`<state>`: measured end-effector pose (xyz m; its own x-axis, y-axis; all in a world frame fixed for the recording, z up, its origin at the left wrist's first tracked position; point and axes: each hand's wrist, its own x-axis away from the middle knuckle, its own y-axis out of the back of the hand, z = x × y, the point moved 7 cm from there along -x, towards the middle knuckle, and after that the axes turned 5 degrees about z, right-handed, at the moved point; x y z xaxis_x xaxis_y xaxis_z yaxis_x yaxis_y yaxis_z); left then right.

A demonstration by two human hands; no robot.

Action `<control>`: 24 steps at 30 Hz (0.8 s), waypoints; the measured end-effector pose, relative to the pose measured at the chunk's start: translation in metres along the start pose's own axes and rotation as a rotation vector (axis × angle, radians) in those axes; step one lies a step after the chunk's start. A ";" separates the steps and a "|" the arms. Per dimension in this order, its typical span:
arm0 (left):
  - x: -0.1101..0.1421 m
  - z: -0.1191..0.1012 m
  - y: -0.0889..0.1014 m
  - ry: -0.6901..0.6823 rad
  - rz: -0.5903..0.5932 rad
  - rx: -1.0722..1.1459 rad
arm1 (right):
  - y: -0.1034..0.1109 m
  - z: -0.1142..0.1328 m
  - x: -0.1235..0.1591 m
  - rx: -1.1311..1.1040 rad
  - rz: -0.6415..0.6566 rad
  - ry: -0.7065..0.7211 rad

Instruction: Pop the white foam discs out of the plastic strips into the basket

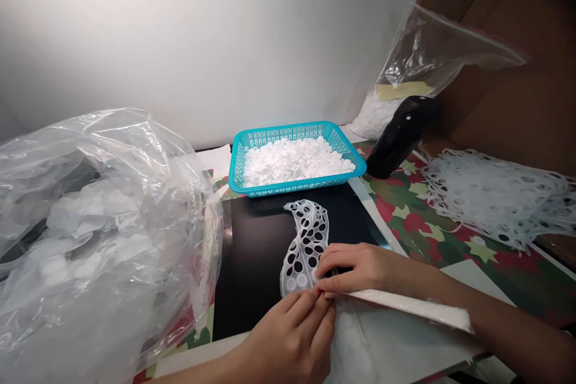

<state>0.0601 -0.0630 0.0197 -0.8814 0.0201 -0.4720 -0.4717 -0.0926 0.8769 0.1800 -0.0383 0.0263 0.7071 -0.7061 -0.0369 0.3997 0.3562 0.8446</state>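
Head cam: white holed sheet (307, 240) lies on black mat (252, 264), just ahead of my fingertips, bent, long axis running away from me. Both hands at its near end: L hand (297, 333) bunched, R hand (360, 264) w/ thumb & forefinger slightly apart; can't tell if either's clamped. No legible brands/labels.

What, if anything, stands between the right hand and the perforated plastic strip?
Nothing visible: the right hand touches the perforated plastic strip; the blue basket stands beyond its far end.
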 end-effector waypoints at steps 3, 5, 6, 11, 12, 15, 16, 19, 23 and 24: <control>0.000 -0.001 -0.001 -0.012 0.001 0.001 | -0.005 0.004 -0.001 0.096 -0.033 0.011; 0.001 -0.002 -0.001 -0.019 0.005 -0.003 | -0.007 0.009 -0.003 0.176 -0.074 0.054; 0.001 -0.002 -0.001 -0.019 0.006 -0.006 | -0.007 0.012 -0.003 0.209 -0.101 0.072; 0.003 -0.003 -0.004 -0.056 0.070 -0.045 | 0.010 0.011 0.000 0.206 -0.343 0.038; 0.003 -0.003 -0.005 -0.062 0.086 -0.049 | 0.015 0.009 0.001 0.184 -0.395 0.014; 0.002 -0.003 -0.004 -0.070 0.086 -0.053 | 0.033 0.003 0.009 0.163 -0.582 -0.057; 0.002 -0.003 -0.004 -0.071 0.082 -0.059 | 0.039 0.002 0.012 0.163 -0.653 -0.069; 0.003 -0.004 -0.004 -0.066 0.089 -0.083 | 0.045 0.003 0.013 0.104 -0.732 -0.037; 0.006 -0.006 -0.006 -0.064 0.087 -0.084 | 0.025 0.008 0.003 -0.015 -0.489 0.103; 0.007 -0.006 -0.006 -0.062 0.079 -0.077 | 0.018 0.007 0.000 -0.045 -0.400 0.098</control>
<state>0.0571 -0.0682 0.0102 -0.9169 0.0706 -0.3928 -0.3991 -0.1726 0.9005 0.1833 -0.0362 0.0449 0.5422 -0.7333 -0.4103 0.6781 0.0934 0.7291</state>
